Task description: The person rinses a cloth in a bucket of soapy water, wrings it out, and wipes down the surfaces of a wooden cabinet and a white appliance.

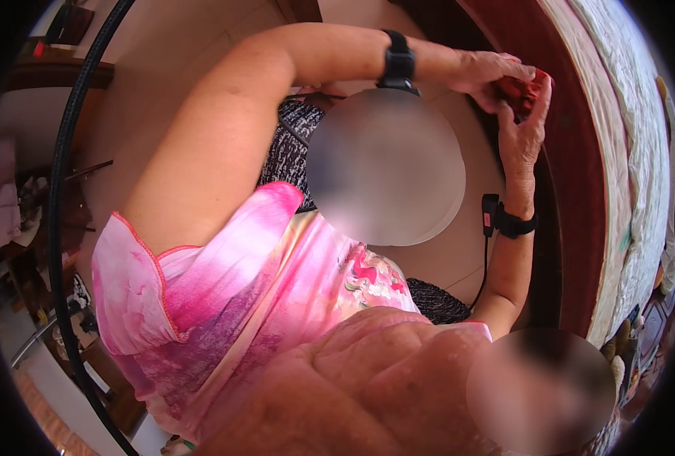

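A small red, crinkled item (524,96), perhaps cloth or film, is held up between my two hands. My left hand (482,77) reaches across from the upper left and grips it from the far side. From below, my right hand (522,131) holds its near side with thumb and forefinger spread around it. The fingers cover part of the item, so its exact kind cannot be told. Each wrist carries a black strap; the left one bears a dark device (399,62). Both hands are beside the dark red side (574,171) of a bed.
A pale quilt (628,142) lies over the bed's mattress on the right. Next to my right wrist a black plug-like box (489,214) hangs on a cable. A thick black cable (64,154) crosses the left side. Tiled floor (160,62) shows behind; a round blurred patch covers the middle.
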Demonstrator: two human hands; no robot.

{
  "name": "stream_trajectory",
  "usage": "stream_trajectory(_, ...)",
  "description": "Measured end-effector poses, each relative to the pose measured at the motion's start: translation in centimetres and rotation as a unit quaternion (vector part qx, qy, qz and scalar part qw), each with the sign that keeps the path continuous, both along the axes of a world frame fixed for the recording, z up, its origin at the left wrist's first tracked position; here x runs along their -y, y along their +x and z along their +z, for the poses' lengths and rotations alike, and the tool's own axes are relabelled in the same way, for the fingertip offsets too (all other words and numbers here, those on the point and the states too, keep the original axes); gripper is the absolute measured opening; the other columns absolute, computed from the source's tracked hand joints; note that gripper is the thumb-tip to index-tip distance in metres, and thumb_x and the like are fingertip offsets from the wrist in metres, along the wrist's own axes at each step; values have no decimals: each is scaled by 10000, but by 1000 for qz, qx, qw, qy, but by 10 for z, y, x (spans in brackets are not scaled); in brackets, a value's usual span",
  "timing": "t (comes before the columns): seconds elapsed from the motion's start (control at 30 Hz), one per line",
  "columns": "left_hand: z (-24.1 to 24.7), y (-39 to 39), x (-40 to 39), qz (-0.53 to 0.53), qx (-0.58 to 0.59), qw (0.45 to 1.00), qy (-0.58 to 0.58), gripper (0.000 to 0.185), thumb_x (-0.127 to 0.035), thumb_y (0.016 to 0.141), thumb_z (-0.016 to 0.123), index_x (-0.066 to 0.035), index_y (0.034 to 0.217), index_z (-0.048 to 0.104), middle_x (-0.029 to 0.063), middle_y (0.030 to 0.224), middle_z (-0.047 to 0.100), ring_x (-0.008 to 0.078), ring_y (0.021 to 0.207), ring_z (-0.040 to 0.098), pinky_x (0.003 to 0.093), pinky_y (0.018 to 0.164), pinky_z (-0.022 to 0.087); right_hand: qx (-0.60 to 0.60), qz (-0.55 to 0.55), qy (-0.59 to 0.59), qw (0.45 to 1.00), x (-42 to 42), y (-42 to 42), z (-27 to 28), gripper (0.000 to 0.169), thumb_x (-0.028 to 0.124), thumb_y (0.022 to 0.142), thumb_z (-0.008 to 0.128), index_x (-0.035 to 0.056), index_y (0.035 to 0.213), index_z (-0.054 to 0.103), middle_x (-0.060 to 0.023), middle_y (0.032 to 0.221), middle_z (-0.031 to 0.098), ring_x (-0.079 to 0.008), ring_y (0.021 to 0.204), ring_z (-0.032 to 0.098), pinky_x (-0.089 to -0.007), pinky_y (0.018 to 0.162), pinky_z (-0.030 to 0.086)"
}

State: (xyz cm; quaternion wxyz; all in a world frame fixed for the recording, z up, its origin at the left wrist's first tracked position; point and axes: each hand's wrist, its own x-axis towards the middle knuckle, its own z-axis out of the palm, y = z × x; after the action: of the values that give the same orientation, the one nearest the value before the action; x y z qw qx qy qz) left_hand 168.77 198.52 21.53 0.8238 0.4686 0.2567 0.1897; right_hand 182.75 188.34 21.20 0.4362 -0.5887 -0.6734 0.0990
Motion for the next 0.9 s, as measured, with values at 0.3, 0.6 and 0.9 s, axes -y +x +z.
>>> stream_trajectory(0.3,-88,-14,-115,508,-173,839,91,307,-170,875,637,-6,1135,639,102,1050,696,188,913,665,331,780,545,79,9,-56,995,11,59,27,428,49,883,624,59,1307,571,-135,1231,640,-241,1087,640,-333,872,525)
stream_trajectory(0.6,-122,-119,-190,695,-200,671,167,191,-119,869,550,-3,1003,623,165,880,686,270,767,679,383,655,553,47,75,-198,976,117,68,-19,207,-41,894,585,-28,1094,637,-157,978,686,-255,905,681,-315,788,527)
stream_trajectory(0.9,-162,-177,-250,749,-89,617,222,254,-68,829,579,-10,1075,555,161,936,645,282,820,655,378,690,548,98,-117,-142,978,161,110,21,173,-32,906,584,-12,1053,672,-121,990,690,-241,918,668,-330,837,525)
